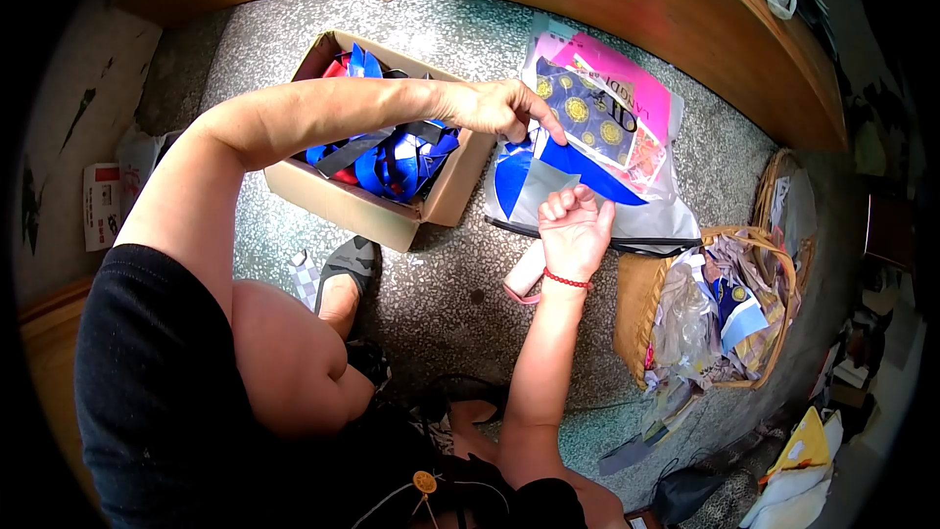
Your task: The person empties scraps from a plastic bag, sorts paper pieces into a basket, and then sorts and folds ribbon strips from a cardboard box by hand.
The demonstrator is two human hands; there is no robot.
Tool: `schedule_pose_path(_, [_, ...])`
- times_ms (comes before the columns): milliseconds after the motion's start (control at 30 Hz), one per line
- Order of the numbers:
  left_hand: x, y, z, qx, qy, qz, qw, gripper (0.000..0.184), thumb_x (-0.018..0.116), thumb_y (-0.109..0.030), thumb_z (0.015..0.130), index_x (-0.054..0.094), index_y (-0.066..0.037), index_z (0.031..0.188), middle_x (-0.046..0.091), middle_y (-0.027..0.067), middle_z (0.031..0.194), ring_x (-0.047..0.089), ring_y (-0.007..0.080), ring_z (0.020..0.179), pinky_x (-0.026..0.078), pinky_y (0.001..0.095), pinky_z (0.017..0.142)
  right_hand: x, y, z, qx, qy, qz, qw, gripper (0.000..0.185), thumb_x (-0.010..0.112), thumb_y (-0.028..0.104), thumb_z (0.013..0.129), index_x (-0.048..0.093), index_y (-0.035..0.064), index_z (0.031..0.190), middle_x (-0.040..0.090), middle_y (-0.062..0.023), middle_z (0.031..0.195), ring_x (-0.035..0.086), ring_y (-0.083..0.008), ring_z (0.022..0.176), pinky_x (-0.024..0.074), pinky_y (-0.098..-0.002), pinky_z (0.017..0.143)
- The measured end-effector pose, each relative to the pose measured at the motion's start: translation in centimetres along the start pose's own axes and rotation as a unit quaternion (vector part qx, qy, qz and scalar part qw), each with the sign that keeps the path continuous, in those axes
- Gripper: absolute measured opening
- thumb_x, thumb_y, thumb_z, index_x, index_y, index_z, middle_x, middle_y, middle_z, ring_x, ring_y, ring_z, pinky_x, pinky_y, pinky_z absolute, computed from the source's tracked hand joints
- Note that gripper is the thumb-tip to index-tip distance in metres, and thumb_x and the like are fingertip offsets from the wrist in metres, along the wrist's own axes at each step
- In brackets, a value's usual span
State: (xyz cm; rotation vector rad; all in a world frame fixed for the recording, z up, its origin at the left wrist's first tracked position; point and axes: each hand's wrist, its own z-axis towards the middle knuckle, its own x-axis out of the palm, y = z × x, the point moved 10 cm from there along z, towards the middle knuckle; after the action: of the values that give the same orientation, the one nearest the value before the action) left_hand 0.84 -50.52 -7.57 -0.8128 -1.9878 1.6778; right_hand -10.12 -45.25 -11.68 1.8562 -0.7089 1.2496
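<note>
A shiny blue sheet piece (599,176) with a grey triangular part (550,187) lies over a clear plastic bag on the floor. My left hand (499,110), palm down, is closed on its upper edge, the index finger stretched along the blue; the thumb is hidden. Just below the sheet, my right hand (576,233) is turned palm up, wearing a red bead bracelet. Its fingers are loosely bent near the grey part and its thumb stands apart; the palm holds nothing. Left of the bag, a cardboard box (377,220) contains blue, black and red strips, partly covered by my left forearm.
The plastic bag (641,225) has a pink and patterned print. To the right stands a wicker basket (636,318) stuffed with scraps and plastic. A pink object (524,276) lies under my right wrist. Wooden furniture (685,15) borders the far side. My foot (351,269) is near the box.
</note>
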Motion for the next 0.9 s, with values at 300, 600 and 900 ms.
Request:
schedule_pose_path(300, [0.7, 0.8, -0.1, -0.005, 0.002, -0.092, 0.996, 0.048, 0.049, 0.008, 0.065, 0.059, -0.005, 0.111, 0.061, 0.0001, 0.08, 0.052, 0.0061, 0.07, 0.042, 0.02, 0.067, -2.5, 1.4, -1.0, -0.103, -0.222, -0.248, 0.937, 0.016, 0.061, 0.016, 0.081, 0.05, 0.0091, 0.09, 0.055, -0.0047, 0.084, 0.053, -0.0143, 0.068, 0.0433, -0.0278, 0.059])
schedule_pose_path(600, [1.8, 1.9, 0.1, -0.024, 0.029, -0.126, 0.991, 0.027, 0.054, -0.001, 0.076, 0.061, -0.003, 0.102, 0.06, 0.0003, 0.082, 0.052, 0.0056, 0.074, 0.042, 0.02, 0.069, -3.8, 1.2, -0.7, -0.095, -0.22, -0.167, 0.957, 0.013, 0.064, 0.012, 0.08, 0.057, 0.0058, 0.089, 0.059, -0.0032, 0.079, 0.054, -0.0113, 0.064, 0.0445, -0.0228, 0.057])
schedule_pose_path(900, [2.1, 1.5, -0.2, -0.023, 0.026, -0.145, 0.989, 0.036, 0.051, 0.004, 0.077, 0.049, -0.003, 0.111, 0.058, 0.0019, 0.085, 0.053, 0.0068, 0.077, 0.043, 0.0209, 0.069, -2.8, 2.9, -1.1, -0.168, -0.232, -0.231, 0.93, 0.007, 0.063, 0.008, 0.08, 0.057, 0.0055, 0.079, 0.059, -0.0038, 0.071, 0.051, -0.0105, 0.056, 0.0412, -0.0222, 0.054])
